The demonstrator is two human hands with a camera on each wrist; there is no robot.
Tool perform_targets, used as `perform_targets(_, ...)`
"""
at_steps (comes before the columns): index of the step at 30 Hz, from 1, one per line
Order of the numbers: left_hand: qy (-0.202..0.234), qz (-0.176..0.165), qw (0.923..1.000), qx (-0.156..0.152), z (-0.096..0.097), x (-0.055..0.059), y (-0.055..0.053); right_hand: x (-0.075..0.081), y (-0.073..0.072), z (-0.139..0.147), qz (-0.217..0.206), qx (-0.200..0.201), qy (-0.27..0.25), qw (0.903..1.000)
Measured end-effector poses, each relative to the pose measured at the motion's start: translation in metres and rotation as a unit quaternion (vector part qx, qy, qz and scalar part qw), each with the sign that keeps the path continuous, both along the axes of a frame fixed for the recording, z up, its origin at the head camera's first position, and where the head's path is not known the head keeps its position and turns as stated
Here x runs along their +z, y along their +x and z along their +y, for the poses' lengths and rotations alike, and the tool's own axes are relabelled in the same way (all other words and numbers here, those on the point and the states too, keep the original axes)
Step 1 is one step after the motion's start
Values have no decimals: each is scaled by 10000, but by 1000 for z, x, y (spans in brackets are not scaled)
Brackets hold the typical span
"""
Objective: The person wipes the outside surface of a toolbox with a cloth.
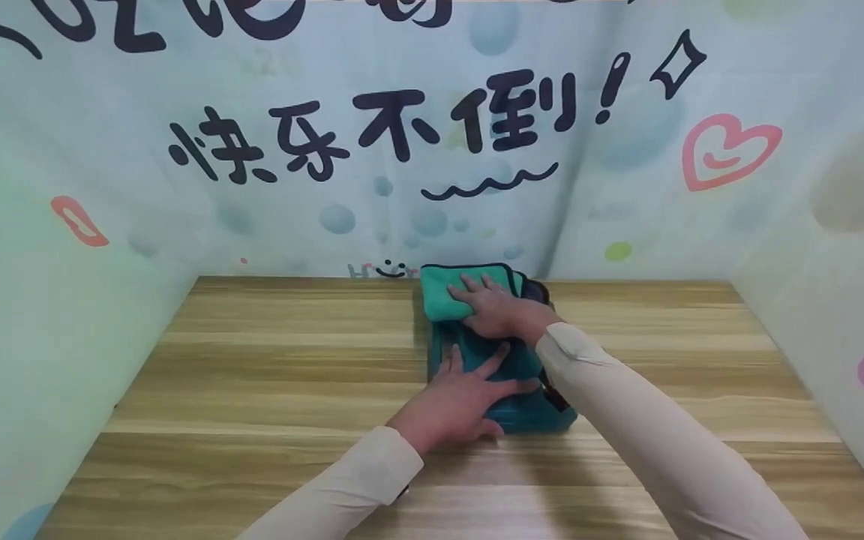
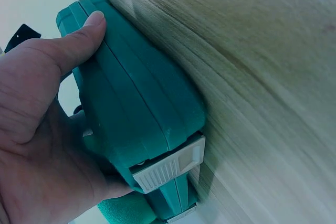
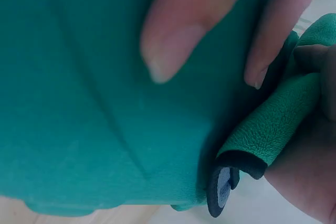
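Observation:
A teal plastic case [image 1: 529,418] lies on the wooden table, its side seam and pale latch [image 2: 170,165] visible in the left wrist view. My left hand [image 1: 453,403] rests on the near part of the case with fingers spread, the thumb against its side wall. A folded green cloth [image 1: 441,294] with black edging lies over the far end. On that cloth rests my right hand [image 1: 505,311], fingers extended and apart. The right wrist view shows the cloth's rolled edge [image 3: 281,116] under the right hand [image 3: 304,182], with left-hand fingers [image 3: 181,35] nearby.
A printed backdrop [image 1: 372,217] with dark lettering stands right behind the table's far edge. Similar sheets close off the left and right sides. Bare wood-grain tabletop [image 1: 282,360] extends to both sides of the case.

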State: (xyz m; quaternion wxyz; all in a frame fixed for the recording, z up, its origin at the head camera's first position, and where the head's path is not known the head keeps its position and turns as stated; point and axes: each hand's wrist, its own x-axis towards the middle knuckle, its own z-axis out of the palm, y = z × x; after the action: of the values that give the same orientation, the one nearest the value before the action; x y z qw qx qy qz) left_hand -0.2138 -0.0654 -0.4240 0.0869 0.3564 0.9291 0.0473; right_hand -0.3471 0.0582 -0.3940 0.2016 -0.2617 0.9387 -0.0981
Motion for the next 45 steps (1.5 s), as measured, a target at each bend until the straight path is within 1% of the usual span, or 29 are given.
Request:
perform_targets(5, -8, -2, 10000, 17, 0, -1, -1, 0, -2, 0, -38, 25, -3, 10000)
perform_targets(11, 49, -48, 10000, 13, -4, -5, 1, -1, -2, 3, 21, 185, -21, 9998)
perform_targets(14, -24, -48, 9999, 92, -5, -6, 6, 0, -1, 3, -10, 158, -16, 9999)
perform_targets(17, -70, 19, 9998, 185, -6, -5, 15, 1, 0, 2, -55, 66, -14, 10000)
perform_targets(20, -75, 178, 9996, 199, -5, -5, 23, 2, 1, 1, -77, 1, 25, 10000)
perform_targets(22, -78, 294, 9994, 165, -4, -6, 26, 1, 1, 2, -50, 23, 55, 10000)
perform_targets(25, -81, 397, 9991, 82, -4, -8, 27, 0, 2, 2, -2, 123, 108, 9999)
perform_targets(28, -87, 425, 9991, 17, -7, -8, 27, -1, 6, 1, 11, 288, 123, 9995)
perform_targets(31, -152, 443, 9989, 6, -10, -8, 28, -1, 13, 1, 16, 536, 72, 9985)
perform_targets(35, -205, 469, 9987, 0, -12, -9, 27, -1, 23, 1, 62, 999, 100, 9949)
perform_targets(38, -171, 495, 9986, -25, -13, -10, 26, -1, 29, 3, 37, 1229, 129, 9923)
perform_targets(41, -105, 501, 9987, -57, -12, -11, 26, 1, 35, 5, -106, 1253, 125, 9920)
perform_targets(45, -81, 703, 9973, -176, -12, -12, 26, 5, 43, 8, -324, 1312, 186, 9906)
